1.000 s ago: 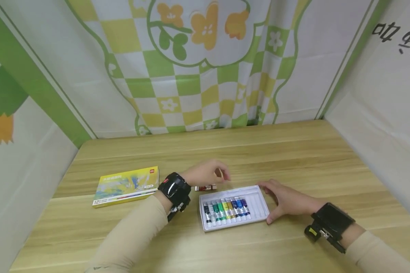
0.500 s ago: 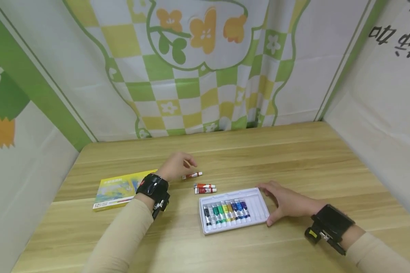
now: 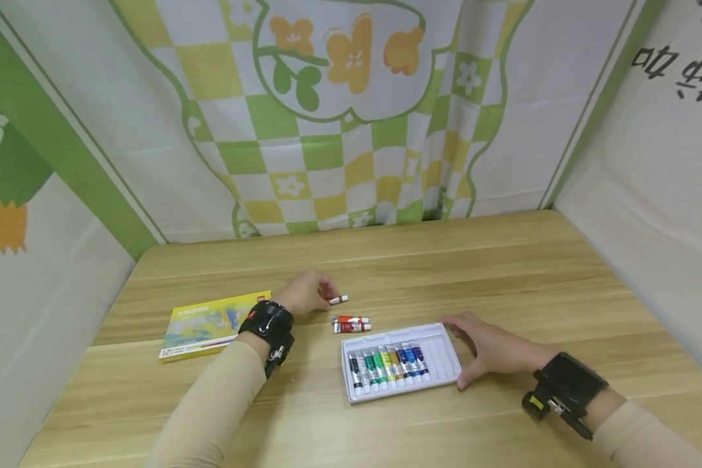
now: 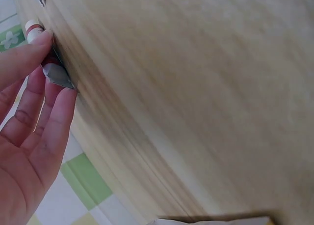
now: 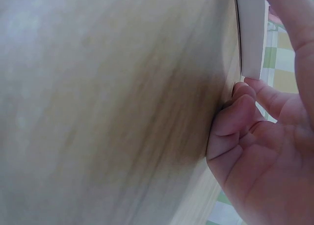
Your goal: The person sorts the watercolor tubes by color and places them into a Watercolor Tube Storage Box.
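Note:
My left hand (image 3: pixel 304 292) pinches a small paint tube (image 3: pixel 339 299) between thumb and fingers, low over the table. In the left wrist view its white cap and a reddish band show on the tube (image 4: pixel 58 75); the thumb covers part of it. Two more tubes, an orange one (image 3: pixel 351 319) and a red one (image 3: pixel 353 327), lie side by side behind a white plastic tray (image 3: pixel 441 354). Several tubes stand in a row in that tray, with bare slots at its right end. My right hand (image 3: pixel 494 344) holds this end, thumb at the near corner and a finger at the far one.
A flat yellow and blue paint box (image 3: pixel 213 325) lies on the wooden table (image 3: pixel 503 260), close to my left wrist. Printed cloth walls (image 3: pixel 327 156) border the table at the back and both sides.
My left hand has moved left from behind the tray, baring the orange and red tubes, and now pinches the tube lying farther left. The right hand keeps its place on the tray.

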`<state>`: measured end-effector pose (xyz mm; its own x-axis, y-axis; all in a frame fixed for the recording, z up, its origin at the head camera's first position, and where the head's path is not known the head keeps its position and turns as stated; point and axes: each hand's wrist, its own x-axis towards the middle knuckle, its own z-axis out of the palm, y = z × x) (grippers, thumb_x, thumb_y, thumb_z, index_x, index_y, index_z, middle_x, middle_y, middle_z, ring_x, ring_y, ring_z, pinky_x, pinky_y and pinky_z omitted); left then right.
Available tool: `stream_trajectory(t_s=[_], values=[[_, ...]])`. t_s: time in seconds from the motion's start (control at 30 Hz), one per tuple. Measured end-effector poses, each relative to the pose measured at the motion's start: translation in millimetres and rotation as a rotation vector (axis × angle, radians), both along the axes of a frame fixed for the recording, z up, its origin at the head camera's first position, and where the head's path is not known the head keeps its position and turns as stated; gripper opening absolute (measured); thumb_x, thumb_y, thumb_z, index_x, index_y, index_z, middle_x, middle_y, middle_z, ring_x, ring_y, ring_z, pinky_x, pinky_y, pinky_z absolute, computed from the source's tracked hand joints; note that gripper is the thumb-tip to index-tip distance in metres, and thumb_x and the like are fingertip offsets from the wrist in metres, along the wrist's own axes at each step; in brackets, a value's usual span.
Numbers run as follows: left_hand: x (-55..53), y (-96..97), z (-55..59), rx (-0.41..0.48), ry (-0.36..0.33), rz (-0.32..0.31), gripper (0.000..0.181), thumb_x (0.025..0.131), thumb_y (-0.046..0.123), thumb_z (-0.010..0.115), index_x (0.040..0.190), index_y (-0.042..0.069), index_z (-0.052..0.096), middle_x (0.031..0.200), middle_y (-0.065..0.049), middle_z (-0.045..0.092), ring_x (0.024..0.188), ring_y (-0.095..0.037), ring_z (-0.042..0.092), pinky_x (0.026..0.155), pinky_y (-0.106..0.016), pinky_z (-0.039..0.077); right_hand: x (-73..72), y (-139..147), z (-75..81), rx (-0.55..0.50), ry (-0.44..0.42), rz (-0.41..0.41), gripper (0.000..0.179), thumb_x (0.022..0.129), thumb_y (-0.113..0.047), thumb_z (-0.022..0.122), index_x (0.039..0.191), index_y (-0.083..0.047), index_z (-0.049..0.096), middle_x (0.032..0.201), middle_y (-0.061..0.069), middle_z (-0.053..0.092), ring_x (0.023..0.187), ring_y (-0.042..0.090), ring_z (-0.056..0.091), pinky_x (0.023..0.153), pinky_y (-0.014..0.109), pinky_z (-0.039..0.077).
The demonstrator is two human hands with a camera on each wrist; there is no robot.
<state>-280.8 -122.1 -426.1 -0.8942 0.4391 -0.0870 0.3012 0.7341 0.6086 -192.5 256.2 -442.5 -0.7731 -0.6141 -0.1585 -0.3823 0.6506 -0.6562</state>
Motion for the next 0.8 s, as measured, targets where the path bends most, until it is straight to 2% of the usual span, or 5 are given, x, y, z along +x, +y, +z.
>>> stream_trajectory(t_s=[0.3,0.47,0.8], values=[[0.1,0.8,-2.6,-0.015,0.041,-0.008,0.013,0.085,-0.006,0.075,0.094,0.004,0.075,0.090,-0.005,0.069,0.087,-0.020,0.063,0.083,-0.039,0.054,0.6,-1,0.6,-0.010,-0.006,0.000,0.111,0.066,-0.035,0.096,0.150,0.007,0.037,0.133,0.017,0.050,0.124,0.037,0.050,0.106,0.057,0.043],[1.0,0.7,-3.0,-0.015,0.039,0.000,0.014,0.086,-0.004,0.074,0.098,0.004,0.076,0.092,-0.005,0.070,0.089,-0.021,0.065,0.084,-0.039,0.055,1.1,-1,-0.5,-0.020,-0.019,-0.005,0.111,0.066,-0.034,0.096,0.150,0.008,0.037,0.135,0.019,0.050,0.125,0.039,0.050,0.107,0.057,0.042],[5.8,7.4,9.1,0.099,0.014,0.007,0.012,0.091,0.006,0.075,0.103,0.006,0.078,0.096,-0.003,0.072,0.093,-0.022,0.067,0.086,-0.040,0.055,0.2,1,0.2,-0.017,-0.006,0.010,0.110,0.068,-0.035,0.095,0.150,0.008,0.036,0.136,0.020,0.049,0.125,0.040,0.050,0.106,0.058,0.042]])
